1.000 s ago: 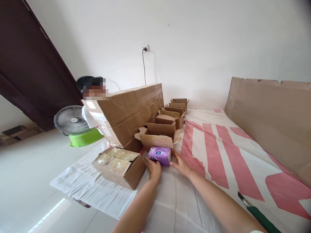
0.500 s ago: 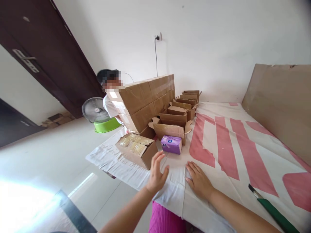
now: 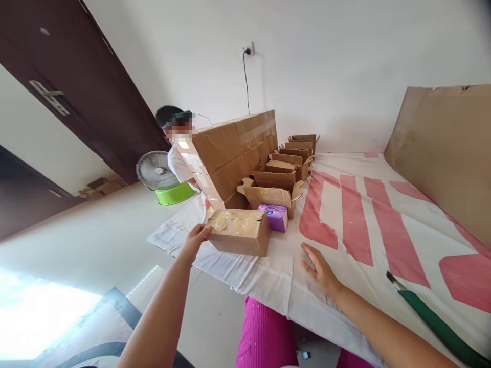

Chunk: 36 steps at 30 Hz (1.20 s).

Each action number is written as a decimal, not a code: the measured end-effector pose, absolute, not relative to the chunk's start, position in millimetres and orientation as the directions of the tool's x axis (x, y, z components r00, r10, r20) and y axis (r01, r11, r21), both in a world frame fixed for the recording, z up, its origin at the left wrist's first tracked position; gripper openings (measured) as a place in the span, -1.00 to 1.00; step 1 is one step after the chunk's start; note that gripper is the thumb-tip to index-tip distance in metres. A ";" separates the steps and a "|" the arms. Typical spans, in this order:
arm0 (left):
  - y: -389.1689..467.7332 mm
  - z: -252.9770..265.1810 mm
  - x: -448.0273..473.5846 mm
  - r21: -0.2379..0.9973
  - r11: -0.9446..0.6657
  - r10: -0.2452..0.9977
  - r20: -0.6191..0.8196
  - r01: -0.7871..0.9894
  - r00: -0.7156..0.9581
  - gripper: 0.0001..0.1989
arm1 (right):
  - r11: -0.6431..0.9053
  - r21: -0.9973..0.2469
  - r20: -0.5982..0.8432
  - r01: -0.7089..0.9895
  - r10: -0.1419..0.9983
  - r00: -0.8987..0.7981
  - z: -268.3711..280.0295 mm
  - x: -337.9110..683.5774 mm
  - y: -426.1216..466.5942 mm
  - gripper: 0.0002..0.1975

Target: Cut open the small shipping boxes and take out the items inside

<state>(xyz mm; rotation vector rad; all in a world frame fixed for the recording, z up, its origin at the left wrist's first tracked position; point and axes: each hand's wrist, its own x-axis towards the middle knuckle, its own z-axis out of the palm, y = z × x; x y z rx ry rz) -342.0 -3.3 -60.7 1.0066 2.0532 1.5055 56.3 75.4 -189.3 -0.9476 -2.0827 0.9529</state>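
Observation:
A small taped cardboard box (image 3: 240, 240) lies near the front edge of the cloth-covered table. My left hand (image 3: 195, 237) is closed against its left end, some of the fingers hidden by the box. Over the white cloth to the right, my right hand (image 3: 320, 271) is open and holds nothing, slightly blurred. Just behind the box's right end sits a purple tissue pack (image 3: 276, 218), partly covered by it. An open cardboard box (image 3: 268, 197) with raised flaps stands behind the tissue pack.
Several open boxes (image 3: 297, 158) run back toward the wall beside stacked sealed cartons (image 3: 226, 153). A person (image 3: 178, 161) is behind the stack, near a fan (image 3: 155, 171). A green-handled blade tool (image 3: 433, 322) lies at right; a large cardboard sheet (image 3: 445, 153) stands behind.
My left hand has moved left onto the end of the taped box. That box has turned and shifted right, now partly hiding the tissue pack. My right hand has lifted slightly.

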 end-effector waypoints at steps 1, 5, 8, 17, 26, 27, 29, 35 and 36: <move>-8.7 -67.7 -326.1 0.940 0.144 0.780 0.083 0.308 -0.620 -0.38 | 0.388 -0.877 0.208 0.284 0.838 -0.504 -186.5 61.7 69.0 -0.38; -24.6 -87.4 -247.1 0.959 0.066 0.903 0.060 0.275 -0.426 -0.45 | 0.276 -0.954 0.175 0.117 0.830 -0.530 -171.8 93.0 31.3 -0.32; -30.8 -89.1 -184.0 0.950 -0.028 0.964 0.107 0.311 -0.241 -0.58 | 0.372 -0.909 0.275 0.186 0.873 -0.403 -164.6 131.2 2.4 -0.31; -28.9 -109.7 -76.6 0.926 -0.257 0.964 0.265 0.276 0.007 -0.66 | 0.357 -0.609 0.397 0.709 0.910 -0.117 -163.9 278.7 -36.0 -0.55; -21.5 -138.2 -58.7 0.849 -0.480 0.863 0.502 0.222 -0.054 -0.70 | 0.150 -0.192 0.321 0.970 0.944 -0.082 -178.7 312.8 -9.6 -0.60; -20.9 -138.3 -57.8 0.854 -0.476 0.868 0.495 0.209 -0.043 -0.70 | 0.143 -0.215 0.333 0.966 0.941 -0.065 -173.0 314.5 -5.0 -0.60; -19.2 -137.6 -56.1 0.853 -0.479 0.868 0.495 0.209 -0.031 -0.72 | 0.122 -0.287 0.367 0.950 0.930 -0.009 -153.2 317.5 5.6 -0.60; -14.6 -135.8 -52.3 0.791 -0.556 0.813 0.582 0.254 -0.032 -0.68 | 0.274 -0.384 0.563 0.882 0.826 -0.012 -57.2 297.4 31.6 -0.63; -14.3 -136.0 -51.7 0.787 -0.559 0.809 0.587 0.259 -0.038 -0.68 | 0.354 -0.373 0.567 0.858 0.819 -0.091 -42.3 287.1 34.2 -0.66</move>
